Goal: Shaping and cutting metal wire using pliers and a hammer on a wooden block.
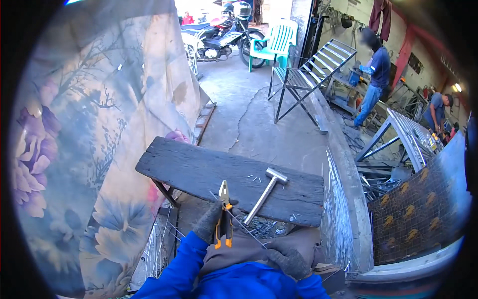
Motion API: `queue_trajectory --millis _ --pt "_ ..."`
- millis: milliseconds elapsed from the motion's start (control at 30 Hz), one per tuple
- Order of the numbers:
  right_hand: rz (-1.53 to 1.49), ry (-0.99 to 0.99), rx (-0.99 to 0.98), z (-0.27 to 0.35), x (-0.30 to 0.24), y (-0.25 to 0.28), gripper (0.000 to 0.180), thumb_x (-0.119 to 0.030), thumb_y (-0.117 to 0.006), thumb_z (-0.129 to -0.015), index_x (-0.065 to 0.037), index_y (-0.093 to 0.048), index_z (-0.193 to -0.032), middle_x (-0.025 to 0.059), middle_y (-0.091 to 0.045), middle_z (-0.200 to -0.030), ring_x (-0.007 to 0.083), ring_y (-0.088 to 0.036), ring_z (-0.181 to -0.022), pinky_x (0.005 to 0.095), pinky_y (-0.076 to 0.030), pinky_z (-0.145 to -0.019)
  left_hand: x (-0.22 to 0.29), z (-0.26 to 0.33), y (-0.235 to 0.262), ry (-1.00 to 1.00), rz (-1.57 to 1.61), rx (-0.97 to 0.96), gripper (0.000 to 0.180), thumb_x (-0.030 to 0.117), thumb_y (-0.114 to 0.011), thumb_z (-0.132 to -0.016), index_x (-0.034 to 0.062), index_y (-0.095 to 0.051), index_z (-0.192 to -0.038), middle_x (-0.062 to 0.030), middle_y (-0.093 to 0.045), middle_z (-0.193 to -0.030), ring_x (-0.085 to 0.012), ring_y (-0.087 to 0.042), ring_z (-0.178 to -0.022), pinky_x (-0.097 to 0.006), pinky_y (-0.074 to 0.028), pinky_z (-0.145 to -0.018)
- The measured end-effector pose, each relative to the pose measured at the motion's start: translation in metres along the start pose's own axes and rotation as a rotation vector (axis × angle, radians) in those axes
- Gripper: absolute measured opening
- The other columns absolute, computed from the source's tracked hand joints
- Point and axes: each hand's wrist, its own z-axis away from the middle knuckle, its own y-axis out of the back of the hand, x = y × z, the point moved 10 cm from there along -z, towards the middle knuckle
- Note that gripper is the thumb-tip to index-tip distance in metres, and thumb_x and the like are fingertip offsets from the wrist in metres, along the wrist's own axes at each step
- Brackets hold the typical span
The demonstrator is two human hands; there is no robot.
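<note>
My left hand [210, 222], in a dark glove, is closed round a pair of pliers [223, 230] with black and orange handles, their jaws pointing up. A thin metal rod [247, 230] slants across behind or beside the pliers, down towards my right hand [289, 260]. That hand, also gloved, has its fingers closed at the rod's lower end. Just beyond my hands stands a dark, worn wooden bench [214, 167]. On it lies a metal hammer [263, 197], head away from me, with a few short cut metal pieces [255, 178] nearby.
Long thin rods [337, 214] lie bundled at right. Cut pieces [266, 228] pile up beneath the bench. A floral cloth [109, 124] hangs at left. Beyond stand a metal chair frame [308, 74], a green plastic chair [279, 42] and a motorcycle [224, 40]. Two people work at far right.
</note>
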Motion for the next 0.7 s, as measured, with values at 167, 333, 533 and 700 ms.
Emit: queue_trajectory --millis 167,333,533,700 --pt "0.134 0.073 0.018 -0.013 -0.003 -0.009 0.028 -0.023 -0.057 -0.102 -0.003 -0.063 -0.120 0.0055 -0.066 -0.091 0.0098 -0.059 -0.077 0.0272 -0.049 -0.069 -0.025 0.002 -0.006 0.085 -0.167 0.004 0.075 0.062 -0.058 -0.093 0.0013 -0.051 -0.137 -0.0103 -0.068 -0.105 -0.0207 -0.070 -0.084 -0.037 -0.061 -0.073" --pt "0.196 0.215 0.124 -0.016 -0.027 -0.007 0.031 -0.028 -0.054 -0.103 -0.002 -0.065 -0.115 0.0049 -0.067 -0.087 0.0095 -0.057 -0.071 0.0261 -0.047 -0.064 -0.066 0.019 -0.026 0.222 -0.262 0.032 0.059 0.057 -0.055 -0.098 0.0077 -0.055 -0.131 -0.0066 -0.066 -0.096 -0.0195 -0.070 -0.082 -0.035 -0.060 -0.072" --pt "-0.042 0.125 0.059 -0.020 -0.023 -0.001 0.033 -0.033 -0.056 -0.103 -0.003 -0.068 -0.111 0.0010 -0.068 -0.084 0.0059 -0.054 -0.071 0.0245 -0.044 -0.061 -0.089 0.035 -0.048 0.335 -0.438 0.031 0.036 0.043 -0.050 -0.104 0.0082 -0.059 -0.106 -0.0023 -0.062 -0.081 -0.0108 -0.058 -0.061 -0.024 -0.047 -0.051" --pt "-0.070 0.132 0.100 -0.017 -0.031 0.013 0.033 -0.036 -0.059 -0.102 -0.005 -0.069 -0.111 -0.0009 -0.068 -0.085 0.0047 -0.052 -0.068 0.0225 -0.040 -0.056 -0.096 0.043 -0.075 0.450 -0.460 -0.135 0.029 0.033 -0.061 -0.100 0.0066 -0.060 -0.111 -0.0058 -0.063 -0.071 -0.0134 -0.060 -0.059 -0.028 -0.048 -0.052"
